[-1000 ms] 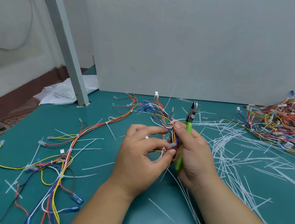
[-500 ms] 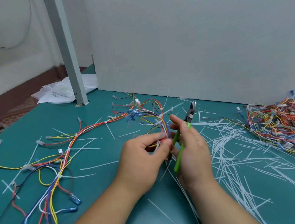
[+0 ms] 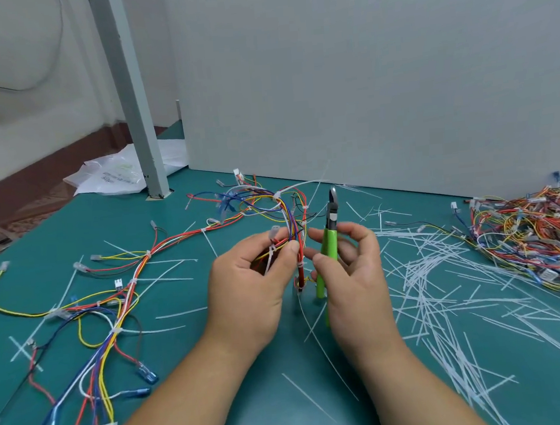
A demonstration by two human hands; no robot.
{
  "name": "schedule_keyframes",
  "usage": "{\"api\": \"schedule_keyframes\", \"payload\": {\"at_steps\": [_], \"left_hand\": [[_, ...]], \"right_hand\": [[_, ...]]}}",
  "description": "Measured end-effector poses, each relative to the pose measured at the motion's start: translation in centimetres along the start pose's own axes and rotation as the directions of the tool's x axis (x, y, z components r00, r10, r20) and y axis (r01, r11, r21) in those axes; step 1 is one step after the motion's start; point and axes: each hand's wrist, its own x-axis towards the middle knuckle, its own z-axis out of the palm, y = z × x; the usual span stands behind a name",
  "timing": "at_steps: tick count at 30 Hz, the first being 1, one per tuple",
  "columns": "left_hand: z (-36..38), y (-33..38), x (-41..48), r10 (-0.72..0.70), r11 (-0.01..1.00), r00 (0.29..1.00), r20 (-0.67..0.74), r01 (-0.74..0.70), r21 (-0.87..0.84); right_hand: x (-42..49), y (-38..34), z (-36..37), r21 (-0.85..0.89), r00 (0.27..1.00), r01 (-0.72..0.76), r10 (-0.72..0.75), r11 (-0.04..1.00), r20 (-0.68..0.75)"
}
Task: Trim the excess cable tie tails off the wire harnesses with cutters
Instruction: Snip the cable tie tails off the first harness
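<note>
A multicoloured wire harness (image 3: 147, 258) sprawls over the green table from the lower left up to the centre. My left hand (image 3: 254, 282) pinches a bundle of its wires just above the table, with white cable ties (image 3: 270, 257) showing between the fingers. A long uncut tie tail (image 3: 303, 185) sticks out from the raised loop behind. My right hand (image 3: 351, 273) grips green-handled cutters (image 3: 329, 245), jaws pointing up and away, close to the right of the bundle, with index finger and thumb reaching toward the wires.
Cut white tie tails (image 3: 447, 285) litter the table (image 3: 218, 370) on the right and centre. A heap of harnesses (image 3: 538, 233) lies at the far right. A grey wall panel (image 3: 362, 86) and a post (image 3: 133, 99) stand behind; a plastic bag (image 3: 116, 174) lies by the post.
My left hand has shifted its hold along the bundle and lifted the wires more upright. My right hand has drawn slightly apart from the left, with the cutters now clear of the wires.
</note>
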Motion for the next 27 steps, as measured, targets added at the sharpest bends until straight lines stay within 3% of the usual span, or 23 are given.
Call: {"api": "schedule_keyframes", "payload": {"at_steps": [5, 12, 18, 27], "left_hand": [[0.02, 0.48, -0.19, 0.089, 0.996, 0.994, 0.06, -0.089, -0.008], [-0.37, 0.17, 0.04, 0.093, 0.995, 0.993, 0.068, -0.096, 0.035], [-0.68, 0.77, 0.18, 0.128, 0.982, 0.986, 0.111, -0.142, 0.128], [-0.53, 0.91, -0.03, 0.085, 0.986, 0.98, 0.178, -0.108, 0.124]], "right_hand": [[0.16, 0.25, 0.13, -0.068, 1.0, 0.016, -0.015, 0.998, 0.017], [0.0, 0.44, 0.03, -0.219, 0.997, 0.049, -0.034, 0.975, 0.075], [0.23, 0.14, -0.13, -0.175, 0.996, 0.025, -0.009, 0.984, 0.091], [0.18, 0.4, 0.21, -0.149, 0.995, 0.097, -0.093, 0.984, 0.032]]}}
